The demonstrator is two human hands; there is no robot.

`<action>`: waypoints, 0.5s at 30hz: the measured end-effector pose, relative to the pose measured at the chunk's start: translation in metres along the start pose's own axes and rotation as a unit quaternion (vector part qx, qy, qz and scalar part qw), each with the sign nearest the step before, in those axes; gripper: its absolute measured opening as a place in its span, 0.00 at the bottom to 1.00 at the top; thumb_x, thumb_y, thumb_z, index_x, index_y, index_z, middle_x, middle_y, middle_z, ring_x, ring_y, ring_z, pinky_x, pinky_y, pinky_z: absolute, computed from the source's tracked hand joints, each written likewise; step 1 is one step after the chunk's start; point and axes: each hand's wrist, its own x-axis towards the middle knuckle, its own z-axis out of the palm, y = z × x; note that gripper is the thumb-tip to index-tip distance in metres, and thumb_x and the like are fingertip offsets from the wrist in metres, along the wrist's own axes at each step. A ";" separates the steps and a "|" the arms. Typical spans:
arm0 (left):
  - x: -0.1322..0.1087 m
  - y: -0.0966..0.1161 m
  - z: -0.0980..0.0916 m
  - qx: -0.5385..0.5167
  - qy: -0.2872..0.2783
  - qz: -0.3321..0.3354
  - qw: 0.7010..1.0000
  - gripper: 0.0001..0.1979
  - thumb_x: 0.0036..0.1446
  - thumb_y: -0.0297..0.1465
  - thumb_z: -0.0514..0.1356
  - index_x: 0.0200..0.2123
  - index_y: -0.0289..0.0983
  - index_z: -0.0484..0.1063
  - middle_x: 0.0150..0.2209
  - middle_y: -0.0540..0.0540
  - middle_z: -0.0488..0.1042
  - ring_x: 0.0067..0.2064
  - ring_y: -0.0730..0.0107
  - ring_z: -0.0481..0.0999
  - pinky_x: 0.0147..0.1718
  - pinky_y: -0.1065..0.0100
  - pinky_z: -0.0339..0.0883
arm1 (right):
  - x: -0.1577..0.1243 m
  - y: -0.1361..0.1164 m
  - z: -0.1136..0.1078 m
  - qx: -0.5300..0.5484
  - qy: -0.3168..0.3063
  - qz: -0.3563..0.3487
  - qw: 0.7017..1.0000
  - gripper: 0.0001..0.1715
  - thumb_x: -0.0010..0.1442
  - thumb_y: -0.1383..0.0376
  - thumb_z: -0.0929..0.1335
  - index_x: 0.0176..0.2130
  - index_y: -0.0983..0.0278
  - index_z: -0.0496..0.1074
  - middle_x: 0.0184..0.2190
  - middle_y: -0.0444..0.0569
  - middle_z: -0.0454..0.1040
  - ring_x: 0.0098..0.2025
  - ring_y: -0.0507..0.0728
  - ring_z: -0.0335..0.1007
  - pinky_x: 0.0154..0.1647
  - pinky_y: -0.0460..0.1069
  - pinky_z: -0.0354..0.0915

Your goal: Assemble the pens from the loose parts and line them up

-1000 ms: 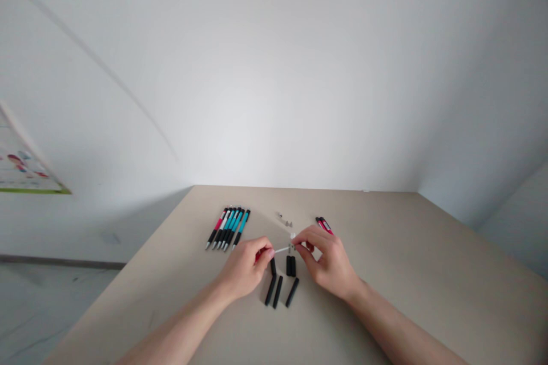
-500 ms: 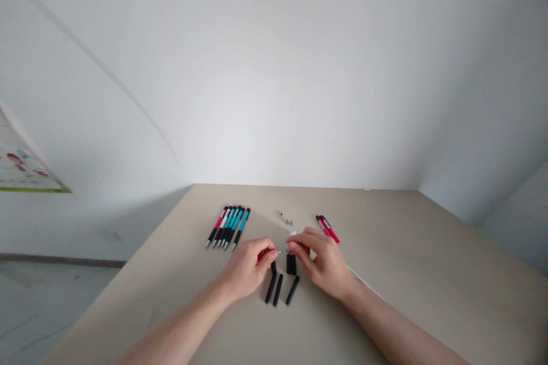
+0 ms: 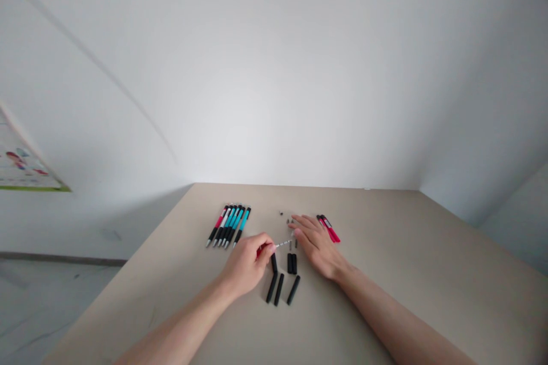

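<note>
My left hand (image 3: pixel 250 259) is closed on a red pen barrel (image 3: pixel 259 250), mostly hidden by the fingers, with a thin pale refill (image 3: pixel 283 243) sticking out to the right. Over the small metal parts (image 3: pixel 295 243) my right hand (image 3: pixel 315 244) is spread, its fingers reaching forward near the tabletop. Whether its fingertips touch a part cannot be made out. Black grip sleeves lie below and between the hands: a side-by-side pair (image 3: pixel 291 263) and several others (image 3: pixel 278 290).
A row of assembled pens (image 3: pixel 229 226), red, white and teal, lies at the left on the beige table (image 3: pixel 377 228). Two red barrels (image 3: pixel 329 228) rest right of my right hand. One tiny part (image 3: pixel 281 213) lies farther back. A wall (image 3: pixel 274 97) rises behind.
My right hand has moved away from the refill tip, forward and slightly left, and its fingers have opened out. The refill now shows longer beyond my left hand, which has barely moved.
</note>
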 end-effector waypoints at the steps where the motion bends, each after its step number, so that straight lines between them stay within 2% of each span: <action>1: 0.000 0.000 0.000 -0.001 0.000 0.000 1.000 0.13 0.63 0.33 0.51 0.27 0.38 0.66 0.21 0.54 0.66 0.24 0.74 0.64 0.25 0.74 0.53 | 0.000 0.000 0.001 -0.004 -0.003 0.001 1.000 0.26 0.68 0.56 0.54 0.53 0.62 0.71 0.60 0.50 0.64 0.63 0.64 0.51 0.62 0.63 0.49; 9: 0.000 -0.002 0.000 -0.001 0.004 -0.004 1.000 0.13 0.63 0.33 0.51 0.27 0.37 0.67 0.21 0.54 0.67 0.24 0.74 0.64 0.25 0.74 0.53 | 0.002 -0.001 -0.001 -0.037 0.032 -0.047 0.998 0.21 0.67 0.62 0.57 0.48 0.65 0.74 0.51 0.53 0.72 0.55 0.61 0.63 0.57 0.58 0.58; 15: 0.000 -0.001 0.000 0.003 0.012 -0.002 1.000 0.13 0.62 0.33 0.51 0.26 0.37 0.67 0.21 0.54 0.66 0.24 0.73 0.64 0.25 0.74 0.53 | 0.002 0.003 0.000 -0.048 0.062 -0.052 0.996 0.17 0.63 0.68 0.59 0.44 0.67 0.74 0.45 0.55 0.75 0.49 0.61 0.67 0.53 0.56 0.61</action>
